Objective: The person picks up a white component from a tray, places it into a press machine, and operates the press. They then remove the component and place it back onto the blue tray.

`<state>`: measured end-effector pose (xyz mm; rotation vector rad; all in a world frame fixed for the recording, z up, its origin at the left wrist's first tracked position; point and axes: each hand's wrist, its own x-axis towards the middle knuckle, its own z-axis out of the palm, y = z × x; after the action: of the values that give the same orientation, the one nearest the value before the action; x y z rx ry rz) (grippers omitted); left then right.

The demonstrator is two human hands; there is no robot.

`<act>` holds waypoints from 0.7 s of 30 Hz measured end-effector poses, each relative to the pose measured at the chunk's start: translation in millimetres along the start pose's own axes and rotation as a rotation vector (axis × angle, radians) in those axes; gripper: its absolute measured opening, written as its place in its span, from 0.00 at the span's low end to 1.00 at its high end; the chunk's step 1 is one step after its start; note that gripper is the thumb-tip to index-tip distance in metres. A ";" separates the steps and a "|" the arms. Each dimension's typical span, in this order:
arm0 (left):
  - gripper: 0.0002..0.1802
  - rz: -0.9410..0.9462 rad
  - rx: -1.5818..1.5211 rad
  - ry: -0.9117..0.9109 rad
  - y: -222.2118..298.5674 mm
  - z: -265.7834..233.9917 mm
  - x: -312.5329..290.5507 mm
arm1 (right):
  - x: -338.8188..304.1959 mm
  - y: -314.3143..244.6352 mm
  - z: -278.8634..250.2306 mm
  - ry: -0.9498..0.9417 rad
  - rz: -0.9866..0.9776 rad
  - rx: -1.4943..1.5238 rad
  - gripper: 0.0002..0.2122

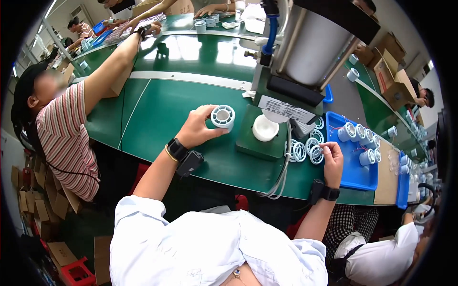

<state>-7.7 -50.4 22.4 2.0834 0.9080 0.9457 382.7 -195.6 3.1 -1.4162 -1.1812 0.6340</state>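
My left hand (194,127) is closed round a light blue cylindrical plastic housing (223,117), whose slotted, ring-shaped end faces up. It holds the housing above the green table, left of the press. My right hand (334,161) pinches the edge of a light blue slotted plastic ring (316,154) beside several loose rings (298,151). Between my hands stands a bench press (312,52) with a round white seat (265,127) on its green base (257,144). Nothing sits on the seat.
A blue tray (358,177) with several wired housings (366,156) lies right of the rings. Grey cables (282,178) hang in front of the press. At the left, a co-worker in a striped shirt (67,131) reaches across the table. Another conveyor-like green surface (200,55) runs behind.
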 end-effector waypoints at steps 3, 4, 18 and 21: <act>0.30 0.120 0.008 0.021 41.4 21.1 21.4 | -1.0 -4.4 3.4 0.028 0.000 0.006 0.05; 0.30 0.173 0.016 0.042 51.1 29.1 26.4 | -2.0 -5.3 3.5 0.030 -0.003 0.012 0.05; 0.31 0.064 -0.380 -0.010 46.3 77.0 36.8 | -1.5 -0.4 -2.1 -0.006 0.009 0.014 0.04; 0.31 0.046 -0.344 -0.029 55.2 72.9 37.9 | -1.1 -2.5 -1.9 -0.016 0.017 -0.009 0.04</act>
<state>87.5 -70.3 41.2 1.8257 0.6329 1.0139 383.3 -197.7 5.6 -1.4327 -1.1867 0.6536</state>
